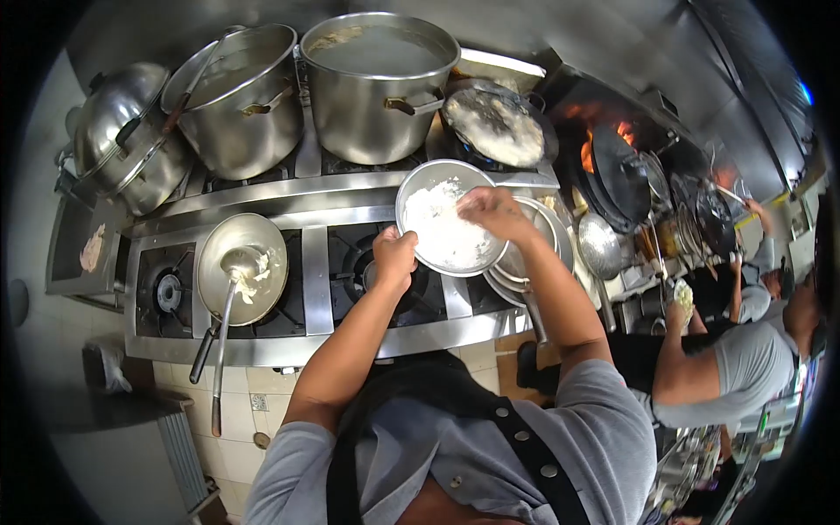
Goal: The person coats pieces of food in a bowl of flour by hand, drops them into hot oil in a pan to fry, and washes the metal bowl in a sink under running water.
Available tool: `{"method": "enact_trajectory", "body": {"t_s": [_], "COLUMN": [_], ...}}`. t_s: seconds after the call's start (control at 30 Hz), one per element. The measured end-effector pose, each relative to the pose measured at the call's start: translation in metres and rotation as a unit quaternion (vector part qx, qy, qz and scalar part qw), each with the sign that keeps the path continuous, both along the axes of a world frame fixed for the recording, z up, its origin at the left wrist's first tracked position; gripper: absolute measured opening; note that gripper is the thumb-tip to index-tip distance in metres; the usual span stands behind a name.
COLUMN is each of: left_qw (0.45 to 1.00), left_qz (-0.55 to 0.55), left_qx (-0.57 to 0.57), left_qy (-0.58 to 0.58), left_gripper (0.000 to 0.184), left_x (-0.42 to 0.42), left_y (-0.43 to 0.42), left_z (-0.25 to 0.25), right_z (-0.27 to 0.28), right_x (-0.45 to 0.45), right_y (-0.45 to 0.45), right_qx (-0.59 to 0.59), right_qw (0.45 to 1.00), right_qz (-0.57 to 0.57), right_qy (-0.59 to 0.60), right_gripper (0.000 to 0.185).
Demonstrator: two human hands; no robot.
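My left hand (pixel 395 259) grips the near left rim of a metal bowl (pixel 409 188), holding it tilted above the stove. Inside the bowl lies white powder (pixel 444 229) that looks like flour. Over the bowl's right side is my right hand (pixel 495 213), its fingers bunched together at the powder; the fingertips are partly hidden. Just right of the bowl, several stacked pans (pixel 560 241) stand partly covered by my right forearm. Behind the bowl, a pan of white, frothing food (pixel 494 127) sits on a burner.
Large stockpots (pixel 376 109) line the back. At left, a frying pan (pixel 216 289) holds a ladle (pixel 229 311), handles overhanging the front edge. Flames (pixel 588 153) rise beside dark woks (pixel 617 179) at right. A co-worker (pixel 726 372) stands close on my right, holding pale food.
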State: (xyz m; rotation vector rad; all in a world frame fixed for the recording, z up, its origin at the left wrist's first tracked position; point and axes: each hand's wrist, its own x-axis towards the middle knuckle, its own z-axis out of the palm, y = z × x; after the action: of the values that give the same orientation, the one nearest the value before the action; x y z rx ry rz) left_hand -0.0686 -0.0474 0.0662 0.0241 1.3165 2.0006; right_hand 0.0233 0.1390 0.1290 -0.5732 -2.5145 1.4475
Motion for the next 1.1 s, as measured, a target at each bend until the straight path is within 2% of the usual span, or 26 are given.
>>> {"method": "enact_trajectory", "body": {"t_s": [0.03, 0.1, 0.13, 0.2, 0.23, 0.27, 0.3, 0.33, 0.37, 0.4, 0.43, 0.47, 0.5, 0.53, 0.57, 0.6, 0.67, 0.73, 0.77, 0.87, 0.97, 1.1], "left_qw": [1.000, 0.999, 0.998, 0.995, 0.996, 0.996, 0.993, 0.990, 0.987, 0.986, 0.982, 0.977, 0.982, 0.977, 0.974, 0.970, 0.960, 0.948, 0.939, 0.919, 0.888, 0.843], "left_qz": [0.010, 0.037, 0.055, 0.094, 0.080, 0.090, 0.112, 0.141, 0.153, 0.159, 0.189, 0.211, 0.187, 0.201, 0.212, 0.222, 0.250, 0.296, 0.325, 0.383, 0.456, 0.536], "left_qx": [-0.008, -0.015, -0.012, -0.012, -0.022, -0.019, -0.020, -0.024, -0.039, -0.052, -0.011, 0.033, 0.032, 0.051, 0.059, 0.082, 0.122, 0.112, 0.113, 0.078, 0.037, -0.047], "left_qy": [0.001, 0.001, -0.001, -0.013, -0.009, -0.001, 0.005, 0.011, 0.004, 0.001, -0.003, -0.001, -0.028, -0.042, -0.049, -0.058, -0.040, -0.021, 0.004, 0.048, 0.053, 0.001], "left_gripper": [0.012, 0.009, 0.007, 0.004, 0.005, 0.006, 0.007, 0.008, 0.009, 0.010, 0.011, 0.012, 0.015, 0.015, 0.016, 0.016, 0.023, 0.025, 0.024, 0.019, 0.017, 0.014], "left_x": [0.002, 0.003, 0.004, 0.008, 0.007, 0.010, 0.011, 0.012, 0.013, 0.013, 0.012, 0.009, 0.006, 0.004, 0.005, 0.004, 0.001, 0.000, -0.001, -0.027, -0.038, -0.075], "left_y": [0.006, 0.012, 0.011, 0.002, -0.011, -0.023, -0.037, -0.055, -0.078, -0.097, -0.112, -0.133, -0.162, -0.190, -0.204, -0.235, -0.301, -0.379, -0.422, -0.542, -0.657, -0.750], "left_z": [0.004, 0.009, 0.013, 0.020, 0.022, 0.026, 0.031, 0.036, 0.045, 0.049, 0.044, 0.038, 0.042, 0.050, 0.063, 0.071, 0.075, 0.088, 0.089, 0.077, 0.047, -0.004], "right_z": [0.002, 0.015, 0.025, -0.002, 0.005, 0.026, 0.028, 0.042, 0.052, 0.061, 0.070, 0.091, 0.113, 0.114, 0.096, 0.086, 0.076, 0.074, 0.060, 0.039, 0.022, 0.020], "right_x": [-0.004, -0.013, -0.018, -0.038, -0.044, -0.047, -0.056, -0.066, -0.073, -0.077, -0.082, -0.088, -0.094, -0.098, -0.094, -0.095, -0.102, -0.108, -0.113, -0.138, -0.165, -0.195], "right_y": [0.029, 0.077, 0.099, 0.190, 0.215, 0.233, 0.258, 0.272, 0.282, 0.288, 0.293, 0.234, 0.170, 0.143, 0.159, 0.144, 0.042, -0.080, -0.111, -0.246, -0.361, -0.458], "right_qx": [0.088, 0.149, 0.124, 0.258, 0.439, 0.448, 0.556, 0.557, 0.644, 0.640, 0.635, 0.351, 0.054, -0.109, -0.217, -0.308, -0.407, -0.499, -0.531, -0.586, -0.611, -0.602], "right_qw": [0.995, 0.987, 0.989, 0.964, 0.893, 0.893, 0.826, 0.809, 0.742, 0.753, 0.757, 0.908, 0.930, 0.923, 0.915, 0.897, 0.850, 0.804, 0.783, 0.758, 0.759, 0.780], "right_qz": [0.018, -0.017, -0.070, -0.037, -0.033, -0.019, -0.087, -0.148, -0.137, -0.146, -0.146, -0.209, -0.314, -0.245, -0.178, -0.049, 0.045, 0.051, 0.140, 0.191, 0.166, 0.130], "right_qy": [0.040, 0.057, 0.031, 0.045, 0.097, 0.036, 0.021, -0.113, -0.127, -0.036, 0.054, 0.089, 0.185, 0.276, 0.289, 0.315, 0.332, 0.318, 0.292, 0.213, 0.151, 0.115], "right_gripper": [0.024, 0.022, 0.019, 0.011, 0.012, 0.018, 0.026, 0.029, 0.031, 0.035, 0.038, 0.035, 0.034, 0.039, 0.040, 0.042, 0.041, 0.039, 0.039, 0.037, 0.036, 0.035]}}
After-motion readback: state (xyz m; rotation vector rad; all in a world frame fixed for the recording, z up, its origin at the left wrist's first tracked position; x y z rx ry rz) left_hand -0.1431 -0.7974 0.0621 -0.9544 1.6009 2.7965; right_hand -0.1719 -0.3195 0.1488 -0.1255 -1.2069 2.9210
